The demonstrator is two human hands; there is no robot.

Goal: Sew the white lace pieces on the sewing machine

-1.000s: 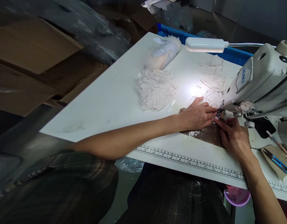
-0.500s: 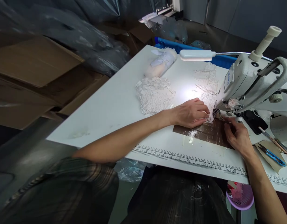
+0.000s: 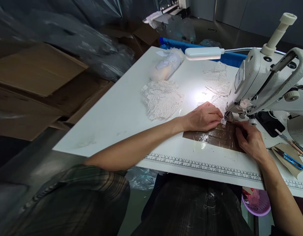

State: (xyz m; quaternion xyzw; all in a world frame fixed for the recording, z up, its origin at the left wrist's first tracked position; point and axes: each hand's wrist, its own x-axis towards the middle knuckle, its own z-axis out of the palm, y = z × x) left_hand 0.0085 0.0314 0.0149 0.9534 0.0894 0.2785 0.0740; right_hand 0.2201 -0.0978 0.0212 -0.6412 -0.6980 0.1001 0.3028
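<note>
My left hand [image 3: 203, 117] lies on the white table [image 3: 122, 108], fingers together, pinching a small piece of white lace [image 3: 223, 122] right at the presser foot [image 3: 229, 116] of the white sewing machine [image 3: 267, 83]. My right hand [image 3: 250, 139] rests just right of the foot on a brown taped patch [image 3: 215, 137], fingers curled; what they hold is hidden. The machine's lamp [image 3: 203, 53] lights the spot.
A heap of white lace pieces [image 3: 162, 98], a wrapped pale bundle [image 3: 166, 65] and more lace [image 3: 216, 80] lie behind. A printed ruler [image 3: 203, 165] edges the table. Blue snips [image 3: 290, 159] sit right. Cardboard boxes [image 3: 38, 75] stand left; a pink basket [image 3: 257, 203] below.
The view has shifted slightly. My right hand has slid a little back from the presser foot toward me; my left hand stays pinching the lace at the foot.
</note>
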